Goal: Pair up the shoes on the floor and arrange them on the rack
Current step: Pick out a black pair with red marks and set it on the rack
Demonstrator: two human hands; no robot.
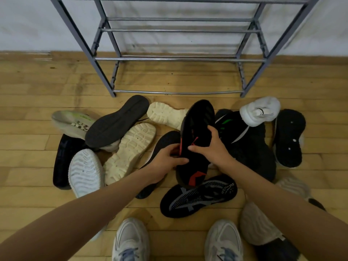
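Left hand [165, 159] and right hand [211, 146] hold one black shoe [197, 119], seemingly lifted.

Black shoe [196, 140] with red marks, cream soles [130, 151], grey rack [177, 59], tan wood floor [28, 102]

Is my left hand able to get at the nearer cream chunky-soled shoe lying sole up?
Probably yes: the nearer cream chunky-soled shoe lies uncovered just beside the left hand. That hand is gripping the black fabric shoe with red marks, together with the right hand, so it must let go first.
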